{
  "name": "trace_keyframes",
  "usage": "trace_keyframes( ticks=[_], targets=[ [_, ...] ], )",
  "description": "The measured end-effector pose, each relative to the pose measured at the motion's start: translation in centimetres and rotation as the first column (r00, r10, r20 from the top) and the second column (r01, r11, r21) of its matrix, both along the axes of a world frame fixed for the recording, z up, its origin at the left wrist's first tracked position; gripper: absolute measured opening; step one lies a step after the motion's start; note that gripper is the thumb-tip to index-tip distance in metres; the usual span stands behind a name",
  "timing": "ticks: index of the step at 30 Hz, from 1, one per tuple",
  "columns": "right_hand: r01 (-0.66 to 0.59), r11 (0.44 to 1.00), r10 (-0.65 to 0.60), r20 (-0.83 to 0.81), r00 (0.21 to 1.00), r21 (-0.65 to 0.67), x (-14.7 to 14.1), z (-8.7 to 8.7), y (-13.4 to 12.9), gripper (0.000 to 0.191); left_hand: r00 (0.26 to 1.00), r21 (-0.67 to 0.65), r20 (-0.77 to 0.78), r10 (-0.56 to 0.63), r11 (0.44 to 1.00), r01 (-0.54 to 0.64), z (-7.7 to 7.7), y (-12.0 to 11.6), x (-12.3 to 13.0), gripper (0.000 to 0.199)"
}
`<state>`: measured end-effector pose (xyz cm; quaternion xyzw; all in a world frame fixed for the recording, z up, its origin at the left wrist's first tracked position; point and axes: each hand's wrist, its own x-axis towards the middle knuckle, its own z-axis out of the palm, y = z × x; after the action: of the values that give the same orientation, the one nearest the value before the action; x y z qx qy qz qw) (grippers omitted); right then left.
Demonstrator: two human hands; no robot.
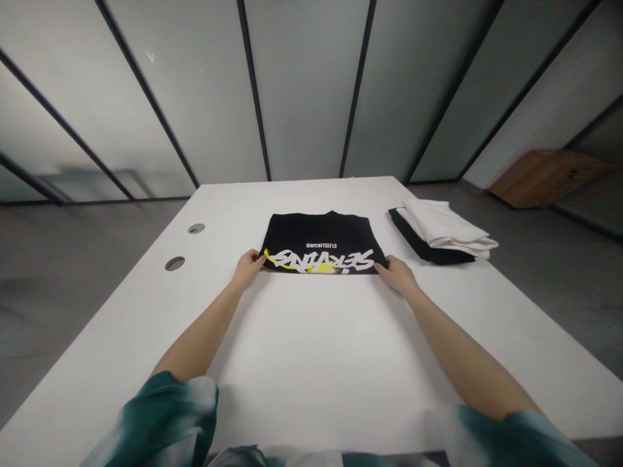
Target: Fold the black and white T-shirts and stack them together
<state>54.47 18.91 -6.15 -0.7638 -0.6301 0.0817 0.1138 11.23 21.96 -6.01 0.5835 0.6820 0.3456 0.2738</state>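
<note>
A black shirt (318,230) with white and yellow lettering lies folded on the white table (311,337), its print upside down to me. My left hand (249,266) pinches the near left corner of the shirt between thumb and fingers. At the near right corner, my right hand (396,274) grips the fabric the same way. The shirt's near edge runs straight between both hands.
To the right on the table sits a pile of folded cloth, a white piece (445,227) on top of a black one (433,253). Two round holes (175,263) show at the table's left side. Beyond the far edge stand frosted panels; a wooden cabinet (545,178) is at the right.
</note>
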Motion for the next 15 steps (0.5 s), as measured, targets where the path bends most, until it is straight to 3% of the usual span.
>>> trace_keyframes(
  ticks=[3,8,10,13,14,15],
  targets=[
    [-0.047,0.998,0.048,-0.037,0.998,0.037,-0.2,0.4,-0.6,0.027,0.991,0.042,0.133,-0.032,0.999,0.027,-0.2,-0.2,0.0,0.022],
    [-0.127,0.988,0.114,-0.147,0.982,-0.082,0.2,1.6,-2.5,0.018,0.991,-0.08,0.087,-0.097,0.991,0.104,0.9,-2.3,-1.7,0.021],
    [-0.247,0.957,0.207,-0.238,0.949,-0.15,0.8,2.0,-3.6,0.015,0.975,-0.21,0.059,-0.214,0.952,0.222,1.6,-3.6,-3.1,0.022],
    [-0.351,0.909,0.26,-0.353,0.899,-0.224,2.0,2.4,-4.3,0.018,0.918,-0.412,0.091,-0.385,0.825,0.387,2.5,-4.6,-5.1,0.026],
    [-0.333,0.917,0.234,-0.38,0.895,-0.22,2.4,2.4,-4.1,0.021,0.916,-0.433,0.095,-0.391,0.812,0.391,2.6,-4.4,-5.4,0.033],
    [-0.289,0.936,0.192,-0.401,0.896,-0.2,2.6,2.4,-3.5,0.025,0.929,-0.419,0.081,-0.36,0.834,0.36,2.6,-3.9,-5.6,0.042]
  ],
)
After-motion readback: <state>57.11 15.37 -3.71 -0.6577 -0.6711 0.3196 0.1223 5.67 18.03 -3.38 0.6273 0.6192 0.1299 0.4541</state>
